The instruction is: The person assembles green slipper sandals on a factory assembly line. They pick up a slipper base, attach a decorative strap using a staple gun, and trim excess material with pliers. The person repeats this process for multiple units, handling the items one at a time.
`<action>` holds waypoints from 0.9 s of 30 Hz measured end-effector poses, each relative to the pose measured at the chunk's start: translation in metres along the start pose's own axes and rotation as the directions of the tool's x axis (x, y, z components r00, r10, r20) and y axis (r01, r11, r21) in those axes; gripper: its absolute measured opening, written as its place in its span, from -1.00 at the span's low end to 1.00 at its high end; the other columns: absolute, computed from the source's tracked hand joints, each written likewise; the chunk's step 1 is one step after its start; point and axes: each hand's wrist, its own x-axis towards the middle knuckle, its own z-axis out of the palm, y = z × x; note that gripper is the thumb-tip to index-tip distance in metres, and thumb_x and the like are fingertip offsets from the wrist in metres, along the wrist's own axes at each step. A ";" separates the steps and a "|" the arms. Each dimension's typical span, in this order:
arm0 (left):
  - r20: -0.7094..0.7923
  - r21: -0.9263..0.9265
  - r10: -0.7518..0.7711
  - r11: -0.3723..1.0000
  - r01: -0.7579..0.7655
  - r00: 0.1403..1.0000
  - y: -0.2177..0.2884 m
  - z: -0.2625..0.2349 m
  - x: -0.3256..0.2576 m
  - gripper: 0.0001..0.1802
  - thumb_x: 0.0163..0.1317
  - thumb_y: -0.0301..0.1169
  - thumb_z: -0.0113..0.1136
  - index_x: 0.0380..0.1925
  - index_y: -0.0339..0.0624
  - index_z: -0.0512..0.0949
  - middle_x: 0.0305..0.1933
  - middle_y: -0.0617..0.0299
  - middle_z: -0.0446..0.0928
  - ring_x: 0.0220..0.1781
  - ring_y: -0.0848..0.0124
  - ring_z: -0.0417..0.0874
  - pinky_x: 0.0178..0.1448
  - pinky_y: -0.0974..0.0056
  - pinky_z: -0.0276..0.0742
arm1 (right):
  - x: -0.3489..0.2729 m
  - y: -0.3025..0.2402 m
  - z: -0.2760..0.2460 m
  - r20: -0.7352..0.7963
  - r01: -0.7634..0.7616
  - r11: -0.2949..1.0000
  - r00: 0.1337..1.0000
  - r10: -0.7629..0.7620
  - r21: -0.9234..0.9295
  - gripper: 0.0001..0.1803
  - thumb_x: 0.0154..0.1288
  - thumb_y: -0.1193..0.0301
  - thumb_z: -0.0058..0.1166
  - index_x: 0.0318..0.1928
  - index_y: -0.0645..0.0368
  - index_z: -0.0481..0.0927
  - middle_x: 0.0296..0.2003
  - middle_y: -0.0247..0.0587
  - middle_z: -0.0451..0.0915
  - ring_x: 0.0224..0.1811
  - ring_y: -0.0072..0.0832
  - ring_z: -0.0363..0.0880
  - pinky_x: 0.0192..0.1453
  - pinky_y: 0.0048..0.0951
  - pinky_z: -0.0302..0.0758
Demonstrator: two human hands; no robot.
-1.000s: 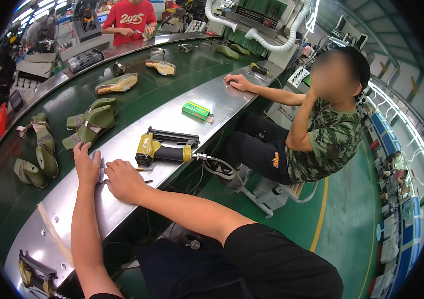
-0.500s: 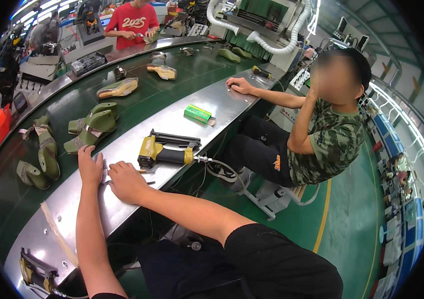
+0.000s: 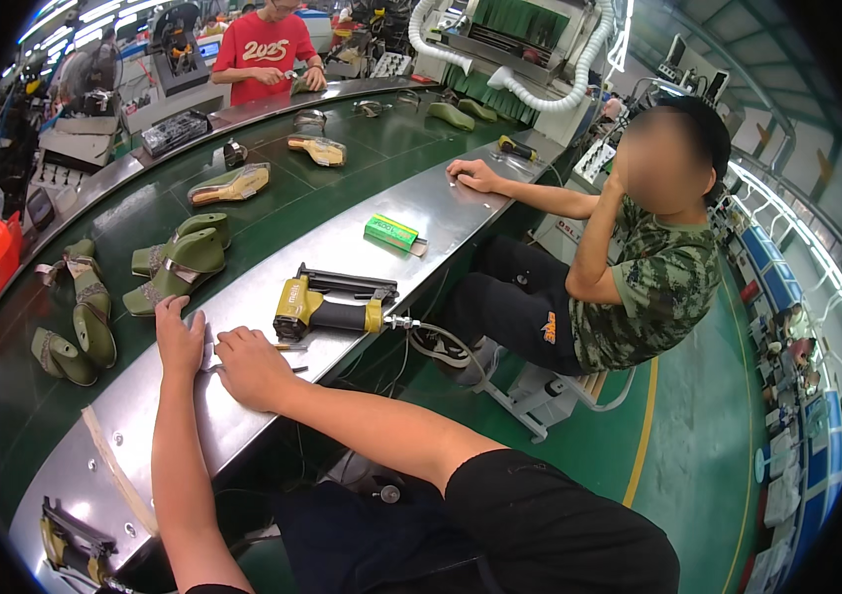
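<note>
Resting on the metal ledge, my left hand has its fingers stretched toward the edge of the green belt, close to a green wedge sandal. My right hand lies palm down beside it, fingers loosely extended. Thin tool ends stick out by my right hand; the rest is hidden under or behind it. To the right of that hand lies a yellow-and-black pneumatic stapler with an air hose. I see nothing held in either hand.
Sandals and soles lie along the green belt. A green box sits on the ledge; another air tool lies lower left. A seated co-worker rests a hand on the ledge; a person in red stands across.
My hands stay in place on the ledge. Across the belt, the person in red has shifted both hands around a green shoe piece. The sandals on the belt appear slightly shifted left.
</note>
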 end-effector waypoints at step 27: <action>0.014 0.006 -0.026 1.000 0.026 1.000 -0.003 -0.008 -0.002 -0.54 0.26 -0.37 0.37 0.13 -0.33 0.63 0.33 -0.16 0.49 0.39 -0.09 0.52 0.50 0.03 0.41 | 0.001 -0.008 0.006 0.005 -0.008 1.000 1.000 0.008 0.004 -0.72 0.31 0.36 0.23 -0.07 0.29 0.65 0.00 -0.05 0.61 0.15 -0.14 0.51 0.25 -0.15 0.42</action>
